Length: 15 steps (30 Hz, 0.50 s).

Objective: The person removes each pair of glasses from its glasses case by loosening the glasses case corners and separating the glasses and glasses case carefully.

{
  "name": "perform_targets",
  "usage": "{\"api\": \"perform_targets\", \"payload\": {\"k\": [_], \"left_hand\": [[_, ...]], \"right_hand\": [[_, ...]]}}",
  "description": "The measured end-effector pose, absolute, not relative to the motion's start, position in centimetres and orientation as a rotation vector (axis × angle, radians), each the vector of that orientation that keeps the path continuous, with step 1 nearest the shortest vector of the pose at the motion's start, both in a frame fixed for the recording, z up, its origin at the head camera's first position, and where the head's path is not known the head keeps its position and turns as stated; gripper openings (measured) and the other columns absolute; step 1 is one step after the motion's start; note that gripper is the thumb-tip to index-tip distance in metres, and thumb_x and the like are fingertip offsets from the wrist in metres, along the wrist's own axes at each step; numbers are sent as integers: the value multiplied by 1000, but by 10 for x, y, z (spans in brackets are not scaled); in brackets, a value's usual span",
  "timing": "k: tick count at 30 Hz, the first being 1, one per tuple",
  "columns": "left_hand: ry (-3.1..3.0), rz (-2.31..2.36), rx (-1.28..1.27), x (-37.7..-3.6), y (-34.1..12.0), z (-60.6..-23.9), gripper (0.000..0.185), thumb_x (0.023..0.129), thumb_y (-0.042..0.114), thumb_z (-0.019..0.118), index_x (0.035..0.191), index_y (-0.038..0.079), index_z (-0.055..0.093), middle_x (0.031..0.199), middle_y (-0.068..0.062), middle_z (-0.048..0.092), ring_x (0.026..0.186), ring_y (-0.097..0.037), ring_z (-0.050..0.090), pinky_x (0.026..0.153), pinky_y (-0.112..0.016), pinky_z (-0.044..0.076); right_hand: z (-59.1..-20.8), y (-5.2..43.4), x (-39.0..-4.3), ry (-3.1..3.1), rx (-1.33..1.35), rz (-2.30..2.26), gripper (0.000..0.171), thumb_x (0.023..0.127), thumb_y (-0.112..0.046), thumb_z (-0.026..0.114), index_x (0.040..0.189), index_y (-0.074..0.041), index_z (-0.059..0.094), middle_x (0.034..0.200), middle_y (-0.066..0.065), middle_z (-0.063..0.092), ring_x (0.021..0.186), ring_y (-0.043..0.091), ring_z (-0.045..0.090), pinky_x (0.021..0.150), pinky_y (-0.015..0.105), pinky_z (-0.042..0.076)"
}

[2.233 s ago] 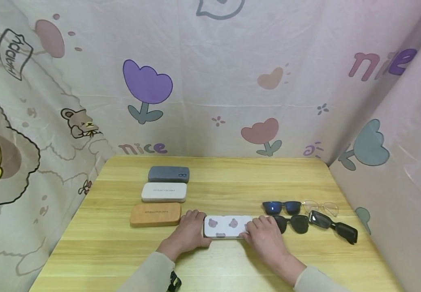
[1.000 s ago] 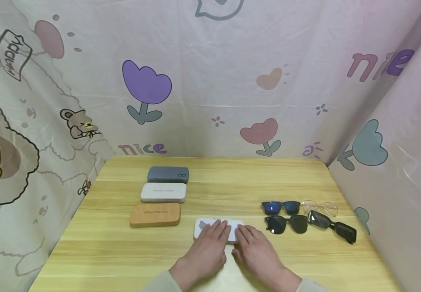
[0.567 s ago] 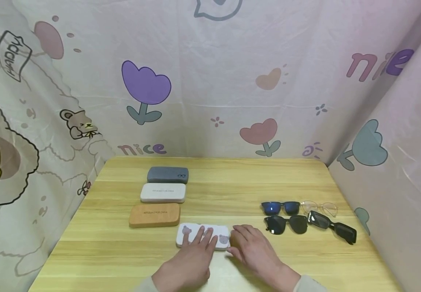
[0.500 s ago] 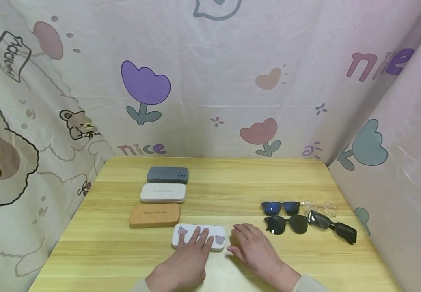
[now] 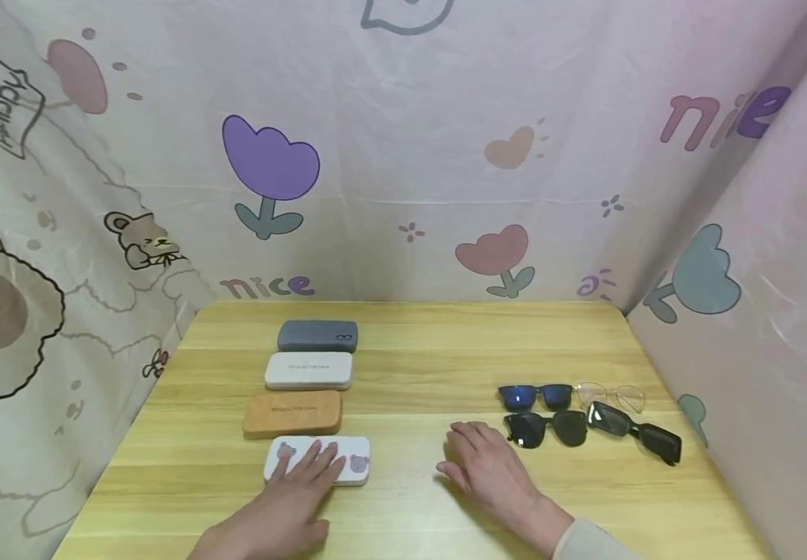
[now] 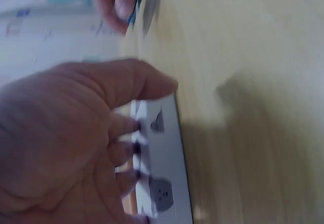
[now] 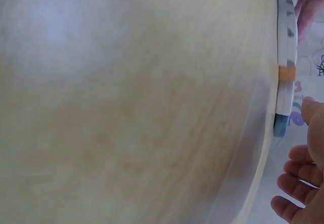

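Note:
In the head view my left hand (image 5: 287, 502) lies with spread, fairly straight fingers on top of a white glasses case printed with bears (image 5: 359, 464). The left wrist view shows the fingertips on the case's lid (image 6: 167, 158), the thumb held apart near its corner. My right hand (image 5: 490, 470) is at the middle right of the table, fingers relaxed and loosely bent, holding nothing. A pair of black sunglasses (image 5: 571, 428) lies just beyond it. In the right wrist view the right hand's fingers (image 7: 304, 171) have nothing between them.
Behind the bear case, an orange-brown case (image 5: 292, 414), a white case (image 5: 308, 369) and a grey-blue case (image 5: 317, 335) form a column. Blue-lensed sunglasses (image 5: 536, 397), thin-framed glasses (image 5: 630, 398) and thick black sunglasses (image 5: 658, 442) lie at right. Printed cloth (image 5: 403, 140) surrounds the table.
The bear case has slid left with the left hand, from the table's middle to in front of the orange-brown case. The right hand has come off it and stays at right.

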<state>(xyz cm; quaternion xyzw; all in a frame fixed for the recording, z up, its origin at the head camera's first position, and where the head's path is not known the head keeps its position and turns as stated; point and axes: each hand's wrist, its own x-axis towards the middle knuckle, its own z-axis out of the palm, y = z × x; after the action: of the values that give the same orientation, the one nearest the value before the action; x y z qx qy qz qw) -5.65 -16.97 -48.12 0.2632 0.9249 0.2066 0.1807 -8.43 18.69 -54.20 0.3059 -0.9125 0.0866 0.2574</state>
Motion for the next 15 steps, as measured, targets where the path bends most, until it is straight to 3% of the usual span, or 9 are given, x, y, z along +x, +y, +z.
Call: {"api": "perform_targets", "payload": {"k": [7,15], "left_hand": [[2586,702,597,-61,-218,-482,80,86,26,77,156,2,48,169,-23,33,157,-52,20,118,-80,1],[2600,759,529,-67,-247,-476,66,93,29,76,150,1,57,164,-26,41,153,-57,25,115,-83,7]], "right_hand": [[-541,188,-84,-2524,802,218,48,95,-51,71,116,-8,74,124,11,74,113,26,69,97,41,57],[-540,191,-88,-2543,765,212,49,96,-51,71,119,-8,73,125,11,73,113,27,69,98,44,57]]}}
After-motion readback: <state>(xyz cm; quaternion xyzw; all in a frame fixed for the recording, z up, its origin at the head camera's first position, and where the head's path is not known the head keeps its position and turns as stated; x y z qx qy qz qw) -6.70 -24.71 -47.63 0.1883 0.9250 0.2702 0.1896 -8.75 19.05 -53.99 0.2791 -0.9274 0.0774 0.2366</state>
